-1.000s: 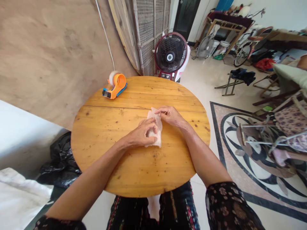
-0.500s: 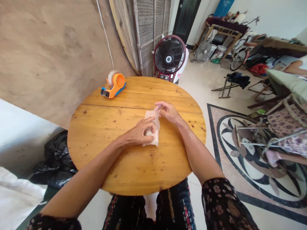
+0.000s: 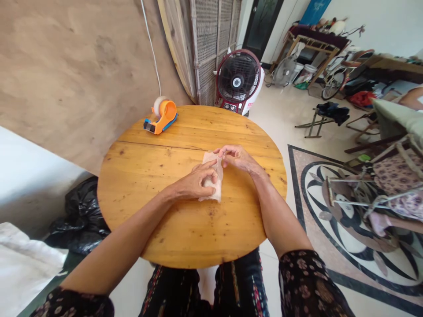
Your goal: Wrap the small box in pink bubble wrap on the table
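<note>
A small pale, translucent wrapped packet (image 3: 216,192) lies flat on the round wooden table (image 3: 148,176), near its middle. My left hand (image 3: 198,181) rests on the packet from the left, index finger stretched along it and thumb on its lower part. At the packet's top right corner, my right hand (image 3: 236,157) has its thumb and index finger close together on the edge of the wrapping. An orange and blue tape dispenser (image 3: 166,115) with a roll of tape stands at the table's back left.
Behind the table stands a dark red fan (image 3: 238,81). Black plastic bags (image 3: 82,211) sit on the floor at the left. To the right are a folding stool (image 3: 319,121) with dark cloth and part of another person by a covered table.
My right hand has drawn its fingers in closer at the packet's top corner. My left hand stays on the packet. The whole view has shifted slightly.
</note>
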Demonstrator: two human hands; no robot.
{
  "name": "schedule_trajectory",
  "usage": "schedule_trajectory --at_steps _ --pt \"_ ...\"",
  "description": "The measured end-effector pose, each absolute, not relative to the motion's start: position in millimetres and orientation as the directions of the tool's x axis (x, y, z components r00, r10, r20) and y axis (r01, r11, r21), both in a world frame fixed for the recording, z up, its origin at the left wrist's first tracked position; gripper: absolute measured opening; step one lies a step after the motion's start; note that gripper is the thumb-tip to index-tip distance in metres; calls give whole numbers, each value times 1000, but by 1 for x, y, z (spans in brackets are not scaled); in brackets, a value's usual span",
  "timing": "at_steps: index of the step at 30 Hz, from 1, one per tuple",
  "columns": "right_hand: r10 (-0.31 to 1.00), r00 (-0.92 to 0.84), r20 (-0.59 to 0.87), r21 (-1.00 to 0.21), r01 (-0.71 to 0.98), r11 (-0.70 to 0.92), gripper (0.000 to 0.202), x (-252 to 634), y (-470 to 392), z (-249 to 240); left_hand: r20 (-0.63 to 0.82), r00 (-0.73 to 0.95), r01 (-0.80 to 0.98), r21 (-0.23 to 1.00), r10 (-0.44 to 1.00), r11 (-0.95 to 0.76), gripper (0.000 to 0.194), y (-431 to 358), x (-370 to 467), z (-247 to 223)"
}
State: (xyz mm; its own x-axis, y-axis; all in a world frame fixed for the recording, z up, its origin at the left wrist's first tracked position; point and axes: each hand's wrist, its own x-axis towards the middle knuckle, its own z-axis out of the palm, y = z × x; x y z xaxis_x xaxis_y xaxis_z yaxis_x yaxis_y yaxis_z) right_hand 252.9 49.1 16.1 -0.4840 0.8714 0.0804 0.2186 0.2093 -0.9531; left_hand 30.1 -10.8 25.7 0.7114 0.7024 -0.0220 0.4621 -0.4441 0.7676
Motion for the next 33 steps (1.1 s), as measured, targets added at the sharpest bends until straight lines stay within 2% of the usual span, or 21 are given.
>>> schedule_trajectory --at_steps 3,7,12,17,27,33 --pt "862 -504 51 -943 260 207 9 250 48 12 -17 710 468 759 704 -453 19 -10 30 25" --pt "879 -475 38 -828 477 294 15 247 45 10 17 727 442 754 687 -486 17 -8 31 23" --pt "897 -427 113 -626 671 398 24 243 43 14 67 741 401 755 668 -520 14 -9 32 24" --pt "910 -358 207 -526 744 412 22 234 52 3 68 735 396 764 675 -509 15 -10 32 25" --pt "928 -290 234 -503 781 371 17 230 58 -8 42 649 493 737 760 -462 21 -17 32 20" --pt "952 -230 201 -515 802 303 23 227 58 -8 121 613 521 681 781 -514 19 -24 29 18"
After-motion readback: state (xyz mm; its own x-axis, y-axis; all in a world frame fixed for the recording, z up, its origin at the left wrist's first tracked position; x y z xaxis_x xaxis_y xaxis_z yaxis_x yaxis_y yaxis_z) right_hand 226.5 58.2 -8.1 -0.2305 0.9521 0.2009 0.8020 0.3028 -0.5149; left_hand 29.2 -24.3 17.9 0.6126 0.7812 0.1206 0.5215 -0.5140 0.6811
